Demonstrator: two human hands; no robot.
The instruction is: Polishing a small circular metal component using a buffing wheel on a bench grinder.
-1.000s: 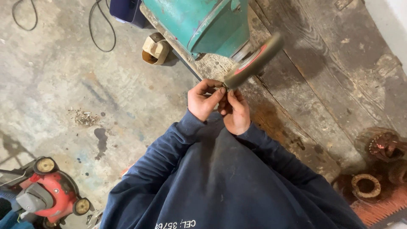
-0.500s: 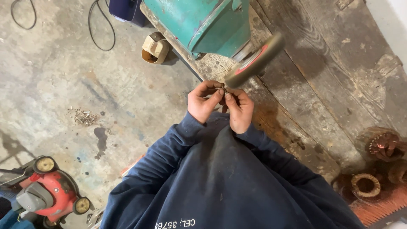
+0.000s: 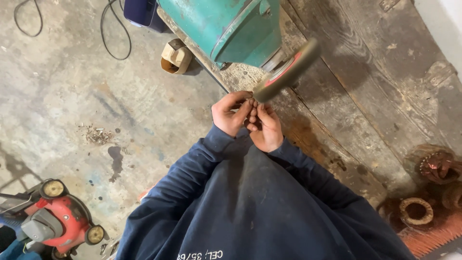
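Head cam: my left hand (image 3: 231, 113) & right hand (image 3: 264, 126) are together, fingers (image 3: 251, 113) pinched narrow on a small metal part (image 3: 250, 99), too small to ID, held right at the edge of the grinder wheel (image 3: 288, 71). The wheel sits on a green bench grinder (image 3: 226, 24) on a worn wood counter (image 3: 365, 96). Red mower (image 3: 53, 219) on concrete floor (image 3: 57, 106) at lower left; rusty rings (image 3: 416, 209) at right.
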